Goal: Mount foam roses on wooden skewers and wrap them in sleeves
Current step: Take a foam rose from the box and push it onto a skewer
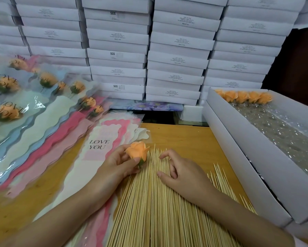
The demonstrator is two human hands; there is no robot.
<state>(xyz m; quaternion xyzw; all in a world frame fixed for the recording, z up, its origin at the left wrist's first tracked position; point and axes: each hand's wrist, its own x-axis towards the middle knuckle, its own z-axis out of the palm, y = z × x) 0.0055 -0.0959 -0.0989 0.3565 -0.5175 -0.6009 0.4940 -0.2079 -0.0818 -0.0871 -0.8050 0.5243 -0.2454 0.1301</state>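
- Spreading over the wooden table [185, 136], thin pale wooden skewers [149, 202] were laid nearest.
- The right hand [183, 173] was rested on them, fingers apart, nothing gripped.
- A peach foam rose [138, 151] was pinched in the left hand [117, 163], over the skewer tips.
- Pastel printed plastic sleeves [99, 148] were fanned leftward.
- Flat white cardboard boxes [176, 50] were stacked behind.

Free room: only the bare strip of table at mid-frame.

The bare table [181, 136] above the skewers [149, 202] is open to reach. Stacked white boxes [176, 57] wall off the whole upper frame, and the open box [247, 166] bars the right with its tall side. Overlapping sleeves [48, 139] and wrapped roses [7, 113] cover the left. Lower centre is carpeted with skewers, with the left hand [117, 163] holding a foam rose [137, 151] and the right hand [183, 172] over them.
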